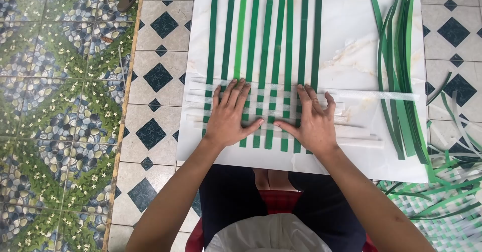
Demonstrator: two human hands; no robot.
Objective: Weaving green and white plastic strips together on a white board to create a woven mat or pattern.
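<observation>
- Your left hand and right hand lie flat on the woven patch, fingers spread apart and pressing down, clamped on nothing.
- The green strips run lengthwise up the white board; the white strips cross them just under your palms.
- The board rests on the tiled floor, right in front of your knees.
- Judged step: weaving, with the latest cross rows being pressed tight and squared.
- The next move likely calls for keeping the green strips parallel while another white strip goes over and under.
- Spare green strips lie beside your right hand on the board's edge.
</observation>
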